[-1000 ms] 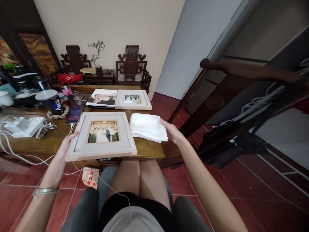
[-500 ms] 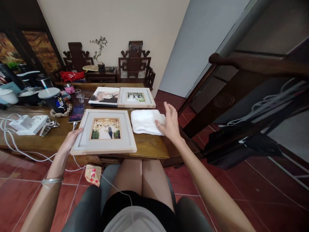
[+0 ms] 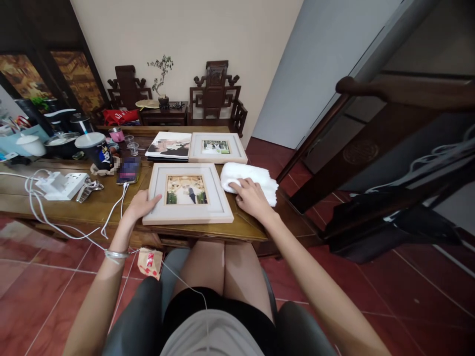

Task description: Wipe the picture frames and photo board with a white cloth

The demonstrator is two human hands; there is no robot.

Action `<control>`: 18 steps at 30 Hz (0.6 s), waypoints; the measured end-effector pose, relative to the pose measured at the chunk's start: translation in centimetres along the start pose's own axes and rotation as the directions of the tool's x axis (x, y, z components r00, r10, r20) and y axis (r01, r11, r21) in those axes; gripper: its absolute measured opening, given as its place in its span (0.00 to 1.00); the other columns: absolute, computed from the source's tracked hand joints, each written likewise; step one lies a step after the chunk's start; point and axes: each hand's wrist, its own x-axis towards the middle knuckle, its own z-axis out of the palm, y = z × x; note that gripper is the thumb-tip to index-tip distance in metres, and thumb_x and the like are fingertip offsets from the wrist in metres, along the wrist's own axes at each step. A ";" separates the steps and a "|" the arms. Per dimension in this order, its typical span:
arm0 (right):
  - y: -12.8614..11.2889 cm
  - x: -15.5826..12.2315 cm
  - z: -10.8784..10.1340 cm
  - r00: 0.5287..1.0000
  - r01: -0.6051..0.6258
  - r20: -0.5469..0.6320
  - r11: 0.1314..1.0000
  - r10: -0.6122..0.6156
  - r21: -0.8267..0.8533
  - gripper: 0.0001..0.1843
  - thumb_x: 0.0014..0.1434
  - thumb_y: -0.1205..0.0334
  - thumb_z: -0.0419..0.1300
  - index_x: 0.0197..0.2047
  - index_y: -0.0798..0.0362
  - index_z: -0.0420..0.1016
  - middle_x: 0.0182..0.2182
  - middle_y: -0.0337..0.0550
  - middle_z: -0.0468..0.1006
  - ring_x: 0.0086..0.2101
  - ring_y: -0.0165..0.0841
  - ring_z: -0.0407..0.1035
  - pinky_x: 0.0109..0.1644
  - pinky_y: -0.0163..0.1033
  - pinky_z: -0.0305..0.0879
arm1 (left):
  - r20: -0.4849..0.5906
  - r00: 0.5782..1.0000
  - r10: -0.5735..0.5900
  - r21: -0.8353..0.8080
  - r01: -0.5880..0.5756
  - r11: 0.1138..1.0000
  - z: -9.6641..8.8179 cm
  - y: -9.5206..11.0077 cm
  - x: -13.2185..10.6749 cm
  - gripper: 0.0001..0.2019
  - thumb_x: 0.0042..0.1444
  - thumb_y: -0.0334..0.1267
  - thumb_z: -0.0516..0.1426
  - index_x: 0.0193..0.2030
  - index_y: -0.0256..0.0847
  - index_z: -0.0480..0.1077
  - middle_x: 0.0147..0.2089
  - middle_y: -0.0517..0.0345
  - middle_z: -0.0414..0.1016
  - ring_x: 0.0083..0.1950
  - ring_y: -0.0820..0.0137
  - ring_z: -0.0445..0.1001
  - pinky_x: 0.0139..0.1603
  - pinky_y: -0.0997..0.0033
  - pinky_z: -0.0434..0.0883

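A pale wooden picture frame (image 3: 187, 215) with a couple's photo lies near the table's front edge. My left hand (image 3: 143, 203) is at its left side, thumb over the rim and fingers along the outer edge. Just right of the frame, a folded white towel (image 3: 256, 174) rests on the table. My right hand (image 3: 251, 197) is on the towel's near part, its fingers bent and gripping the fabric. Behind stands a second, smaller-looking picture frame (image 3: 218, 155) lying flat, beside a photo book (image 3: 168, 146).
At left on the wooden table (image 3: 111, 212) are a phone (image 3: 128, 170) on a white cable, a power strip (image 3: 69, 185) and a lidded cup (image 3: 92, 148). A paper bag (image 3: 150, 262) is below the table edge. A dark wooden chair (image 3: 356, 148) stands at right.
My right hand has come down from the towel's right end and closed on its near part. The front frame now lies flatter on the table, my left hand still at its left edge.
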 end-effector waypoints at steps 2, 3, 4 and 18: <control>0.5 -0.2 -0.4 0.996 -0.070 -0.064 0.998 0.070 0.002 0.25 0.52 0.75 0.51 0.53 0.54 0.71 0.45 0.57 0.73 0.47 0.51 0.64 0.47 0.54 0.65 | -0.032 0.995 0.095 0.012 -0.094 0.995 0.8 0.5 0.0 0.24 0.59 0.52 0.49 0.44 0.33 0.75 0.43 0.41 0.78 0.49 0.54 0.74 0.51 0.61 0.69; 0.7 -0.4 -0.8 0.988 -0.110 -0.112 0.994 0.111 0.011 0.25 0.53 0.74 0.51 0.54 0.54 0.70 0.45 0.57 0.72 0.47 0.50 0.64 0.48 0.54 0.65 | -0.050 0.990 0.129 0.012 -0.129 0.992 1.3 0.9 -0.1 0.23 0.60 0.51 0.48 0.44 0.33 0.74 0.42 0.41 0.78 0.50 0.54 0.73 0.52 0.60 0.68; 0.8 -0.8 -1.1 0.974 -0.142 -0.172 0.989 0.146 0.035 0.25 0.54 0.73 0.51 0.55 0.54 0.68 0.46 0.56 0.71 0.47 0.50 0.64 0.49 0.54 0.65 | -0.068 0.986 0.155 0.009 -0.154 0.988 1.7 1.2 -0.2 0.22 0.60 0.50 0.48 0.44 0.33 0.74 0.42 0.41 0.77 0.50 0.54 0.72 0.53 0.59 0.68; -0.9 -0.7 -1.0 0.969 -0.059 -0.219 0.969 0.114 0.240 0.18 0.57 0.69 0.50 0.49 0.52 0.71 0.42 0.53 0.74 0.45 0.48 0.66 0.49 0.52 0.65 | -0.154 0.978 0.139 -0.133 -0.160 0.978 3.4 1.8 -0.5 0.29 0.58 0.43 0.53 0.64 0.30 0.60 0.60 0.36 0.69 0.62 0.51 0.67 0.64 0.50 0.62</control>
